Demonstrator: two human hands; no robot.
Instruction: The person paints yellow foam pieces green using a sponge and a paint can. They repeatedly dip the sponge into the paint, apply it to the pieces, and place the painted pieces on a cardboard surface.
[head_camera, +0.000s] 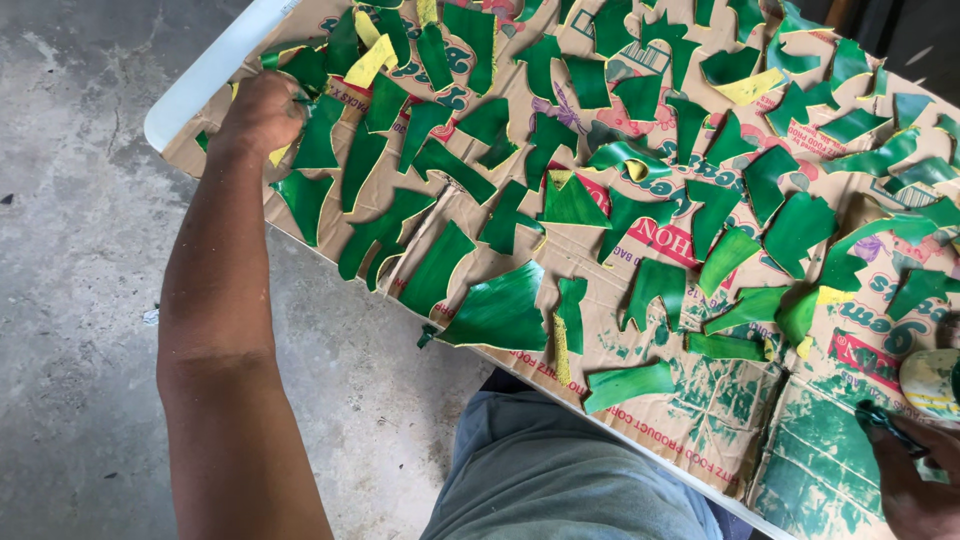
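Counter (190, 95): white, tilted across the view, its top covered by flattened printed cardboard (690, 410) stained green, seemingly to shield it.
Painted pieces (500, 310): green and yellow cut shapes spread apart in one layer, likely drying.
Left hand (262, 115): at the far corner, grip curled on a green piece (318, 135).
Right hand (915, 480): at the near edge, pinching a dark green-stained tool (890, 425).

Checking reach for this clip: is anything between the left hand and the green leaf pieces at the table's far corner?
Nothing visible: the left hand already rests on the green-painted leaf pieces at the corner of the cardboard-covered white table.
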